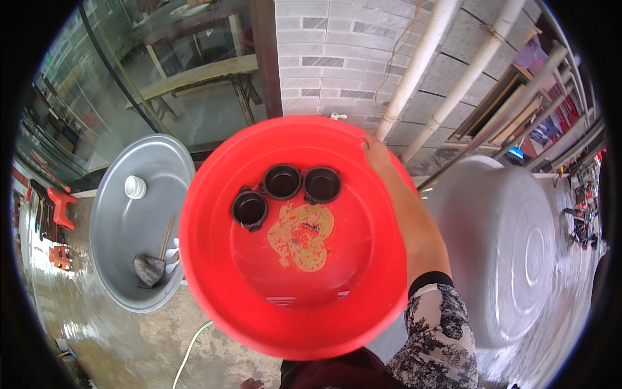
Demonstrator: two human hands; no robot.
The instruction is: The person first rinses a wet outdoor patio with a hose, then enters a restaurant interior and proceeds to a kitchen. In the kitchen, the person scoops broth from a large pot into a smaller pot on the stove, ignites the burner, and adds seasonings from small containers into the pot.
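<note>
A large red plastic basin (pixel 301 318) fills the middle of the view, its inside facing me. My right hand (pixel 375 154) grips its far right rim, and the forearm passes across the basin's right side. Inside, three small black pots with lug handles sit close together on the upper left of the floor: a left pot (pixel 250 208), a middle pot (pixel 282 182) and a right pot (pixel 322 185). Below them a worn golden print (pixel 303 238) marks the basin's floor. A small blurred patch at the bottom edge may be part of my left hand; what it does is hidden.
A grey metal basin (pixel 114 228) at left holds a white cup (pixel 135 187), a wooden-handled tool with a grey cloth-like head (pixel 149 268) and white spoons. At right, another grey basin (pixel 491 257) stands on edge. White pipes (pixel 423 63) and a glass door flank the tiled wall.
</note>
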